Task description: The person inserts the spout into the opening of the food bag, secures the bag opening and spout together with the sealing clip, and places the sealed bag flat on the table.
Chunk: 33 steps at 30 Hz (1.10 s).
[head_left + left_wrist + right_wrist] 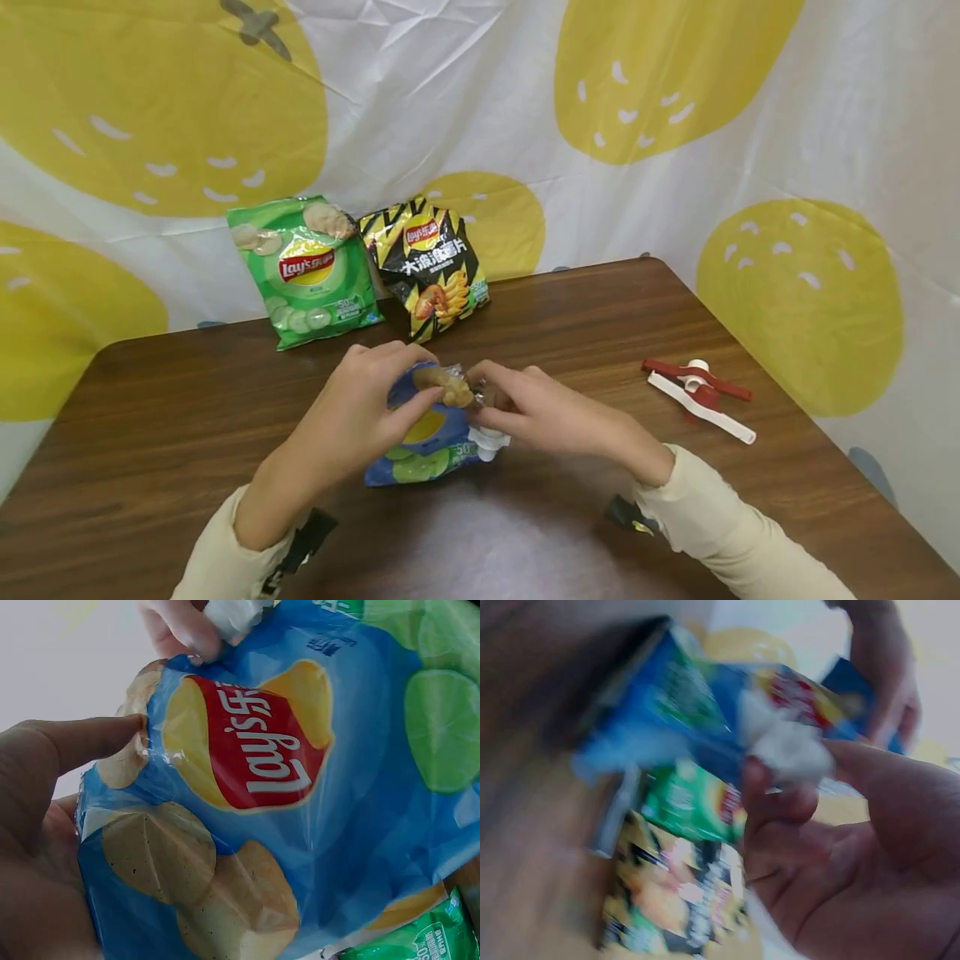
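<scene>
A blue Lay's chip bag (352,795) with lime slices on its front is held up over the table, its top edge bent in the head view. My left hand (360,404) pinches that top edge, thumb on the front. At the bag's other top corner is my right hand (528,408), its fingertips against the edge. Its curled fingers also hold a small white crumpled-looking wad (791,750), blurred in the right wrist view. The wad overlaps the bag's side in the head view.
A green Lay's bag (307,275) and a black-and-yellow Lay's bag (427,267) lean against the patterned cloth (465,92) at the table's back. Red and white plastic clips (701,404) lie on the wooden table (585,333) at the right.
</scene>
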Motion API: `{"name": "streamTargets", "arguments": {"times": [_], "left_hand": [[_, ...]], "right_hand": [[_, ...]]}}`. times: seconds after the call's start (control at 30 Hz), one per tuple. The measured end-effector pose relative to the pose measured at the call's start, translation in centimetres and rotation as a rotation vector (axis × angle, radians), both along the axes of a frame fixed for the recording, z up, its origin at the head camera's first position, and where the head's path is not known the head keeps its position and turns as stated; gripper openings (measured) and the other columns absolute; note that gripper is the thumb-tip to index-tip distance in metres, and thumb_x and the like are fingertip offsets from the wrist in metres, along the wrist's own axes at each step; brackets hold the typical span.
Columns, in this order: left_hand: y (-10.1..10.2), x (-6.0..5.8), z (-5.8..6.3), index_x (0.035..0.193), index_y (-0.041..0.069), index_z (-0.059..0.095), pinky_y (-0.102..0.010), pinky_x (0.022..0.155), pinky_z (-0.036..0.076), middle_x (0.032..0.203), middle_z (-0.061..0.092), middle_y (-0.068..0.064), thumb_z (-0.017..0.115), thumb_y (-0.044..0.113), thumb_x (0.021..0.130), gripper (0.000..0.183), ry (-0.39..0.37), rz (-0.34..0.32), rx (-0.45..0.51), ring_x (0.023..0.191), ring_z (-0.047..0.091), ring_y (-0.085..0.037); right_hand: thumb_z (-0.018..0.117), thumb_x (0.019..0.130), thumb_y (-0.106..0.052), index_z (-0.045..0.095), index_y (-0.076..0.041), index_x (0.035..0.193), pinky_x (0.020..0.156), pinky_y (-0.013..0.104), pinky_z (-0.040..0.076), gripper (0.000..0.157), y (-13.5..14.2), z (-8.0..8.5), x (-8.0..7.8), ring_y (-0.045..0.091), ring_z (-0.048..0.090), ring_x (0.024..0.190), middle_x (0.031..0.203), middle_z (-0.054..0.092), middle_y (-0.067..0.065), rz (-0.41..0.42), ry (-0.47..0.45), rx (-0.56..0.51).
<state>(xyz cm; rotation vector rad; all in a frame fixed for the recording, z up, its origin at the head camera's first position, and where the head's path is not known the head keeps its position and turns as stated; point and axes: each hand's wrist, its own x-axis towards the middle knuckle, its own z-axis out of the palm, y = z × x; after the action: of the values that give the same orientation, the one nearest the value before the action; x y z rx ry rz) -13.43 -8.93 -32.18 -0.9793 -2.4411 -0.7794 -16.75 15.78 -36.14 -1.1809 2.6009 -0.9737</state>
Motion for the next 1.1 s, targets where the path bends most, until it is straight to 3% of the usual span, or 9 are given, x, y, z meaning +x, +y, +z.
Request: {"name": "streamTargets", "arguments": {"times": [0.13,0.3,0.4,0.6,0.73,0.93,1.1], "left_hand": [[-0.1,0.0,0.0,0.100,0.008,0.071,-0.037,0.073,0.042,0.086,0.067,0.003,0.077,0.019,0.087,0.017,0.007,0.010,-0.029,0.075,0.061,-0.010],[-0.2,-0.1,-0.2,0.100,0.010,0.071,-0.037,0.073,0.040,0.085,0.066,0.005,0.080,0.020,0.084,0.021,0.014,0.014,-0.047,0.074,0.059,-0.011],[-0.1,-0.1,-0.3,0.101,0.012,0.070,-0.036,0.074,0.037,0.086,0.065,0.007,0.083,0.024,0.082,0.026,0.012,0.015,-0.050,0.075,0.057,-0.010],[0.3,-0.1,-0.8,0.102,0.012,0.069,-0.037,0.077,0.035,0.092,0.066,0.004,0.086,0.031,0.078,0.035,0.022,0.011,-0.034,0.079,0.056,-0.009],[0.4,-0.2,-1.1,0.103,0.011,0.068,-0.038,0.077,0.035,0.096,0.066,0.001,0.087,0.031,0.076,0.039,0.025,0.023,-0.032,0.082,0.057,-0.011],[0.7,-0.2,-1.3,0.102,0.012,0.068,-0.037,0.078,0.035,0.091,0.065,0.005,0.089,0.032,0.074,0.040,0.016,0.019,-0.070,0.081,0.053,-0.011],[1.0,-0.2,-1.5,0.101,0.013,0.069,-0.036,0.077,0.035,0.084,0.067,0.008,0.087,0.028,0.077,0.033,0.025,-0.001,-0.058,0.077,0.050,-0.010]], "right_hand": [[0.063,0.099,-0.034,0.047,-0.020,0.135,0.060,0.027,0.049,0.042,1.4,2.1,0.3,0.008,0.058,0.061,0.071,0.063,-0.010,-0.026,-0.020,0.005],[0.071,0.094,-0.020,0.057,-0.013,0.119,0.074,0.028,0.056,0.030,2.0,3.4,0.4,0.011,0.067,0.080,0.091,0.071,-0.007,-0.018,-0.049,-0.155],[0.072,0.092,-0.013,0.064,-0.011,0.109,0.077,0.028,0.057,0.019,1.4,3.3,0.6,0.011,0.069,0.086,0.094,0.071,-0.005,-0.016,-0.045,-0.231],[0.070,0.094,-0.014,0.072,-0.011,0.102,0.070,0.029,0.057,0.009,-0.4,2.4,1.3,0.013,0.070,0.076,0.086,0.073,0.001,-0.063,-0.028,-0.339],[0.070,0.094,-0.015,0.071,-0.011,0.103,0.070,0.030,0.057,0.010,-1.1,1.8,1.5,0.014,0.069,0.075,0.086,0.073,0.004,-0.111,-0.069,-0.397],[0.068,0.094,-0.010,0.063,-0.007,0.127,0.071,0.030,0.056,0.033,-1.3,1.4,1.4,0.021,0.069,0.082,0.116,0.070,0.006,-0.092,-0.172,-0.456],[0.066,0.096,-0.012,0.066,-0.007,0.124,0.066,0.031,0.055,0.028,-1.2,1.4,1.2,0.024,0.069,0.078,0.100,0.072,0.007,-0.107,-0.248,-0.463]]}}
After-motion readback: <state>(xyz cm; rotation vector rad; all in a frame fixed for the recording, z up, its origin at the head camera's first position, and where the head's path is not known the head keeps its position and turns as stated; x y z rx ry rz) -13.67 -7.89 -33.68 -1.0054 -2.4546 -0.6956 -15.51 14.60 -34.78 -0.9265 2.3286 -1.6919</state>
